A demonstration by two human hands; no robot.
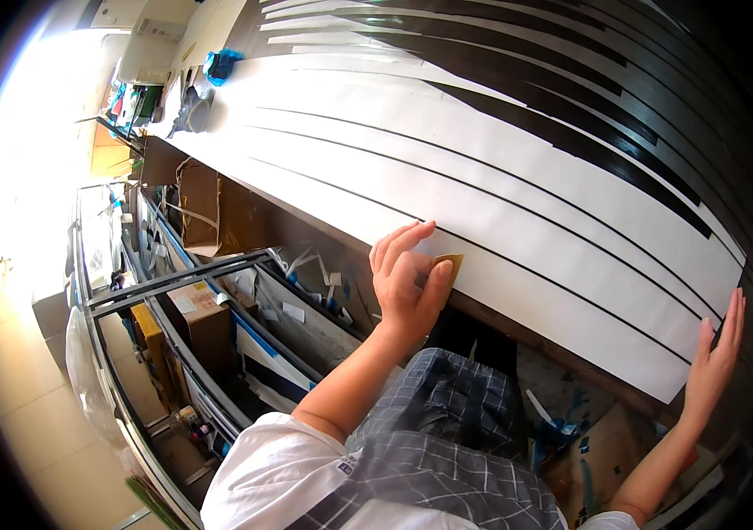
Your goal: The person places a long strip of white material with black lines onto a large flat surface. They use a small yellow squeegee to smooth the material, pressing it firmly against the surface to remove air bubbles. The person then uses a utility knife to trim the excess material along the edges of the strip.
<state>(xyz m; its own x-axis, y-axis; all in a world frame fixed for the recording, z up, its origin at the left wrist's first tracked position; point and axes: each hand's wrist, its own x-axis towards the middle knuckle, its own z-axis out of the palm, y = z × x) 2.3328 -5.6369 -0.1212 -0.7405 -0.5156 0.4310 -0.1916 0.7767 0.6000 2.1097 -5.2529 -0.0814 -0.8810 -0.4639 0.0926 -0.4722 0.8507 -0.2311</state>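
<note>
A long white sheet [535, 221] with several thin black lines lies across the table. My left hand [407, 287] is at its near edge, fingers curled and thumb bent. A flat tan piece [454, 265], whose kind I cannot make out, sticks out beside the thumb and appears gripped; the hand hides most of it. At the sheet's right end, my right hand [714, 362] has its fingers stretched out along the short edge, and it holds nothing.
White strips [376, 40] lie on the dark tabletop [650, 79] at the far side. A blue crumpled item [220, 66] sits at the far left. Left of me stands a metal-framed rack [177, 287] with boxes and panels. Blue scraps [562, 431] lie below the table.
</note>
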